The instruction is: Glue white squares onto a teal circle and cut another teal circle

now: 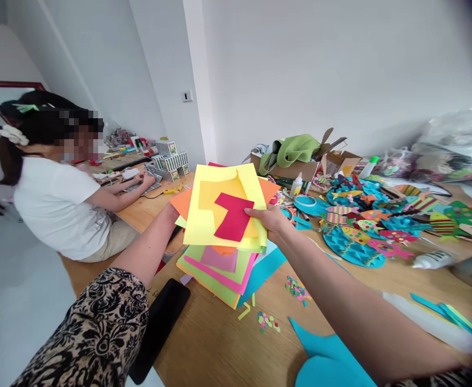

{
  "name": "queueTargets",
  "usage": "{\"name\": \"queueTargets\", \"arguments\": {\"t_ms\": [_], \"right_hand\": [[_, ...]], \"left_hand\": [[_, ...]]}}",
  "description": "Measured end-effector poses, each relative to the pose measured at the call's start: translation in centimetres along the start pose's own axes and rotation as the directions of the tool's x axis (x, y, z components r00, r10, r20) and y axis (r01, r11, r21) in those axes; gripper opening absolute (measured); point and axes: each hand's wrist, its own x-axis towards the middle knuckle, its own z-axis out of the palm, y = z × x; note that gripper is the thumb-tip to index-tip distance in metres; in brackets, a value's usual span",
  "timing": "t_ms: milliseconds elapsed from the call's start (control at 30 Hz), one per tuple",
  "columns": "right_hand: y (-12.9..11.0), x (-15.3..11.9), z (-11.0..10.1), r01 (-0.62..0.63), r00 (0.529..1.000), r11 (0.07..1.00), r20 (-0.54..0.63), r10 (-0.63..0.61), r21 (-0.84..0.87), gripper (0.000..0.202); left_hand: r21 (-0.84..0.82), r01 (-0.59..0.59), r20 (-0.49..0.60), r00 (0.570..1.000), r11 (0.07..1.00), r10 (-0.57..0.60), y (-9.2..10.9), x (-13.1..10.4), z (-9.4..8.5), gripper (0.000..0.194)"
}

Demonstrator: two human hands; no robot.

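A stack of coloured paper sheets (198, 215), yellow on top with orange and pink edges showing, is held up over the table. On it lies a dark pink cut piece (234, 216). My right hand (269, 219) grips the stack's right side, thumb on top touching the pink piece. At the left side my left hand (174, 213) holds the stack from beneath, its fingers mostly hidden. Below are more sheets (207, 269) in green, pink and orange, beside blue paper (262, 273).
A black phone (161, 328) lies front left. Paper fish (355, 235), glue bottles (433, 260) and a green-topped box (290, 156) fill the right and back. At left a person in a white shirt (54, 196) sits working. Paper scraps (268, 321) lie near the front.
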Motion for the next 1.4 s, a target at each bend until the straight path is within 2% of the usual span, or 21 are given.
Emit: {"name": "queueTargets", "arguments": {"t_ms": [167, 233, 333, 433, 633, 833, 967, 1067, 1200, 1333, 1400], "right_hand": [[0.4, 0.7, -0.5, 0.056, 0.997, 0.995, -0.056, -0.061, -0.087, 0.030], [0.8, 0.7, -0.8, 0.068, 0.995, 0.990, -0.070, -0.077, -0.124, 0.032], [1.2, 0.7, -1.2, 0.069, 0.995, 0.986, -0.064, -0.079, -0.149, 0.034], [1.4, 0.6, -1.3, 0.067, 0.997, 0.987, -0.039, -0.073, -0.145, 0.037], [0.9, 0.6, -1.2, 0.081, 0.996, 0.987, -0.024, -0.086, -0.141, 0.034], [-0.4, 0.6, -0.3, 0.083, 0.989, 0.995, 0.131, -0.074, -0.064, 0.025], [-0.5, 0.6, 0.4, 0.132, 0.979, 0.991, 0.156, -0.129, -0.011, 0.033], [0.5, 1.2, 0.2, 0.117, 0.987, 0.993, 0.117, -0.113, -0.030, 0.042], [3.6, 2.6, -1.3, 0.012, 1.000, 0.988, 0.012, -0.011, -0.152, 0.053], [7.7, 3.8, -2.6, -0.084, 0.992, 0.947, -0.112, 0.052, -0.311, 0.047], [9.3, 4.1, -3.0, -0.112, 0.988, 0.916, -0.142, 0.061, -0.386, 0.034]], "left_hand": [[-0.079, 0.043, 0.086, 0.996, 0.996, -0.036, 0.2, -0.7, 1.1, 0.057], [-0.081, 0.063, 0.097, 0.994, 0.995, -0.055, -0.2, -0.7, 1.1, 0.056], [-0.054, 0.106, 0.101, 0.990, 0.993, -0.100, -0.9, -0.7, 0.9, 0.044], [-0.030, 0.118, 0.105, 0.988, 0.993, -0.115, -1.5, -0.7, 0.8, 0.051], [-0.036, 0.041, 0.085, 0.996, 0.999, -0.038, -1.4, -1.0, 1.3, 0.060], [-0.044, -0.056, 0.029, 0.998, 0.997, 0.058, 0.5, -2.0, 1.4, 0.058], [-0.032, -0.047, 0.000, 0.999, 0.998, 0.047, 0.6, -2.1, 0.9, 0.060], [0.001, 0.027, -0.013, 1.000, 1.000, -0.027, -0.7, -1.7, 0.2, 0.057], [0.076, 0.200, -0.030, 0.980, 0.977, -0.198, -4.2, -1.0, -0.2, 0.050], [0.139, 0.286, -0.059, 0.958, 0.948, -0.280, -7.4, -0.4, 0.2, 0.050], [0.170, 0.300, -0.088, 0.953, 0.939, -0.289, -8.2, -0.2, 0.3, 0.047]]}}
